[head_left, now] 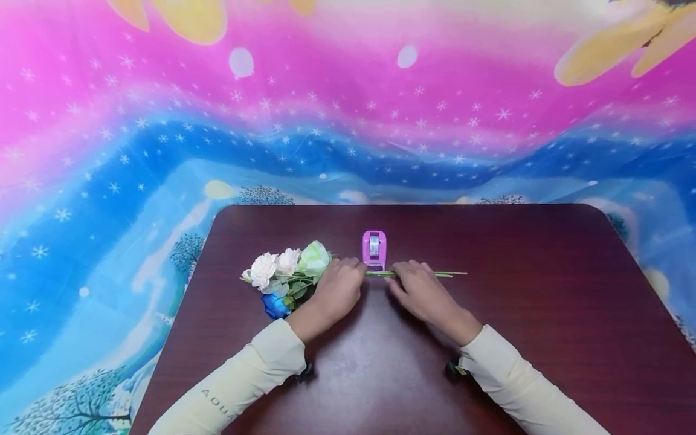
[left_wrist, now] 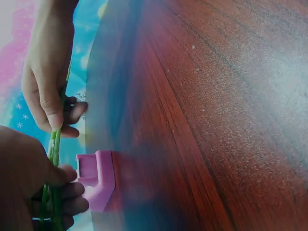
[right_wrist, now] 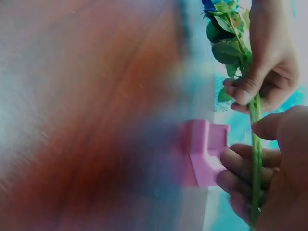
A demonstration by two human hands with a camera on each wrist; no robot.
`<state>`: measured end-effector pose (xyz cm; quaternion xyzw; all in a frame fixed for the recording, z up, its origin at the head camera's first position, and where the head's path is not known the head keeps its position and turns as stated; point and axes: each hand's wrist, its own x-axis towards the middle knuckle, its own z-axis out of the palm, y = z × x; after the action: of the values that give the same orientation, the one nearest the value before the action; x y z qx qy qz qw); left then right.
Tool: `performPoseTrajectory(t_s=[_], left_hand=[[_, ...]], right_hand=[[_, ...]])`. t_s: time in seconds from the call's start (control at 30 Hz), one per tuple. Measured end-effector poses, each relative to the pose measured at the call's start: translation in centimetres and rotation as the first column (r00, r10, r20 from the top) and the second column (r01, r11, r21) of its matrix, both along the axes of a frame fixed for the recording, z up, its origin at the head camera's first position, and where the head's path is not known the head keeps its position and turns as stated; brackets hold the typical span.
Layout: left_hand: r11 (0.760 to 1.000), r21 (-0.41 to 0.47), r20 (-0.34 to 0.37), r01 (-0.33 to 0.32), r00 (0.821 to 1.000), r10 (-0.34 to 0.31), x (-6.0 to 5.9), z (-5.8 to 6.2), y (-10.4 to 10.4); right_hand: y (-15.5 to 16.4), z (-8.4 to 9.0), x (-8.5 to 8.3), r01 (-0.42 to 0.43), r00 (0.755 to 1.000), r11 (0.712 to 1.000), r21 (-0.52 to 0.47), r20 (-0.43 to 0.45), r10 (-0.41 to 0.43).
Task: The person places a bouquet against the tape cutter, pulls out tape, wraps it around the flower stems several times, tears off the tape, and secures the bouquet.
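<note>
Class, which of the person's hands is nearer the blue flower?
Left. The left hand grips the green stems right beside the blue flower; the right hand holds them farther along.

Head cam looks down from above; wrist cams close, low, sharing the pink dispenser (head_left: 374, 249).

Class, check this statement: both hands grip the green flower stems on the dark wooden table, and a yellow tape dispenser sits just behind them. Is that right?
One detail is wrong: the tape dispenser is pink, not yellow, as the head view shows. The rest holds: the left hand and right hand both grip the green flower stems on the dark wooden table, with the dispenser just behind them.
</note>
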<state>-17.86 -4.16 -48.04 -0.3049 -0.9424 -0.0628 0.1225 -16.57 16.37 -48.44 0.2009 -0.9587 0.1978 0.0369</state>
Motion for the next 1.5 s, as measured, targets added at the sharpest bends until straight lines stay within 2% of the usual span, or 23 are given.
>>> performPoseTrajectory(t_s=[0.2, 0.37, 0.63, 0.8, 0.97, 1.07, 1.33, 1.5], left_hand=[[0.999, -0.043, -0.054, 0.01, 0.998, -0.012, 0.2, -0.1, 0.1], [0.998, -0.043, -0.055, 0.044, 0.997, -0.047, 0.3, 0.0, 0.1], [0.998, -0.008, -0.021, 0.063, 0.998, -0.063, 0.2, 0.8, 0.2], [0.999, 0.001, -0.001, 0.051, 0.999, -0.051, 0.1, 1.2, 0.4], [0.999, 0.032, 0.072, 0.025, 0.997, -0.027, 0.0, 1.5, 0.6], [0.999, 0.033, 0.076, 0.006, 0.997, -0.009, 0.0, 1.5, 0.6], [1.0, 0.002, -0.08, -0.014, 0.997, 0.014, 0.3, 1.4, 0.8], [0.999, -0.025, -0.172, -0.019, 0.985, 0.015, 0.5, 1.1, 0.9]], right_hand=[[0.4, 0.4, 0.1, -0.02, 0.999, 0.999, -0.028, 0.043, 0.022], [0.7, 0.2, -0.1, -0.033, 0.999, 0.998, -0.052, 0.005, 0.033], [0.9, -0.5, -0.4, -0.025, 0.992, 0.994, -0.107, -0.123, 0.012], [0.9, -0.7, -0.5, -0.013, 0.989, 0.99, -0.138, -0.145, -0.007], [0.9, -0.9, -0.7, -0.02, 0.987, 0.988, -0.154, -0.16, -0.005], [0.9, -0.9, -0.7, -0.032, 0.984, 0.986, -0.161, -0.176, 0.003], [0.9, -0.7, -0.9, -0.036, 0.987, 0.986, -0.161, -0.16, 0.01], [0.8, -0.2, -1.1, -0.025, 0.998, 0.993, -0.113, -0.058, 0.018]])
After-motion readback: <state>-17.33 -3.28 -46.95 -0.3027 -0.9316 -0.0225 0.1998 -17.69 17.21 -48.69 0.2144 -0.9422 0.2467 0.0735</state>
